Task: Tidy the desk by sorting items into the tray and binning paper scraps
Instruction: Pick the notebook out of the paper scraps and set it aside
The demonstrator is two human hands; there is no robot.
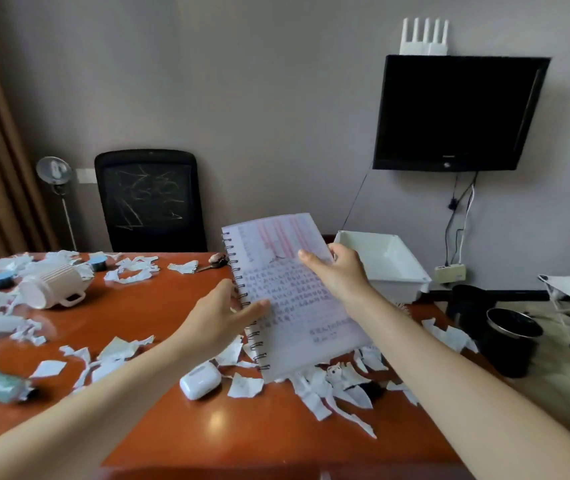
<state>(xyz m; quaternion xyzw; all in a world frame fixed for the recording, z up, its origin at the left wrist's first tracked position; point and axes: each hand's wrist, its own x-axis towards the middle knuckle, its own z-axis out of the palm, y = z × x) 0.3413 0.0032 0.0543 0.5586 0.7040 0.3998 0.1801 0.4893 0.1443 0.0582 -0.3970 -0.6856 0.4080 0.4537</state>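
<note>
A person holds one spiral notebook in the air over a red-brown surface, tilted, its far corner near the one white tray at the far right edge. The left hand has its grip on the wire-bound edge, thumb lying on the page. The right hand has its grip closed on the opposite edge. The step appears to be sorting the notebook into the tray. The next move likely calls for carrying it right and lowering it flat inside. Torn paper scraps, too many to count, cover the surface. Among them lie one tipped white mug, one white earbud case and two blue-lidded pots. One black bin stands on the floor to the right.
</note>
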